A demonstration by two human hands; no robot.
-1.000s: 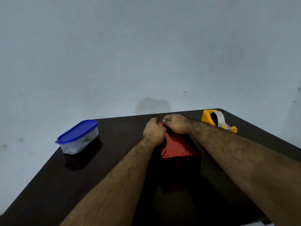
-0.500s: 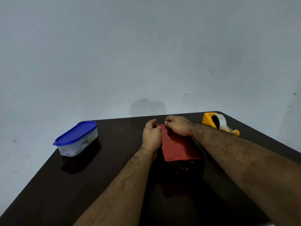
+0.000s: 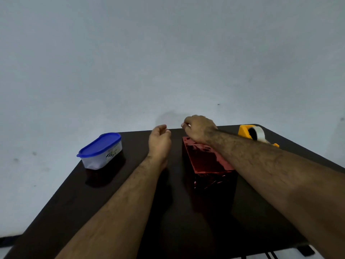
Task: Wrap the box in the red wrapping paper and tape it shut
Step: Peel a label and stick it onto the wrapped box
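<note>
The box, covered in shiny red wrapping paper, stands on the dark table just right of centre. My right hand hovers over the box's far end with its fingers curled together in a pinch; whether anything is between the fingertips I cannot tell. My right forearm crosses above the box's right side. My left hand is off the box, a little to its left, loosely curled and holding nothing. A yellow tape dispenser with a roll of clear tape sits at the far right corner.
A white plastic container with a blue lid sits at the table's far left. A pale wall runs directly behind the table's far edge. Cables show below the near right edge.
Both hands have come off the far end of the box. My left hand moved left and away from it, and my right hand lifted above it.
</note>
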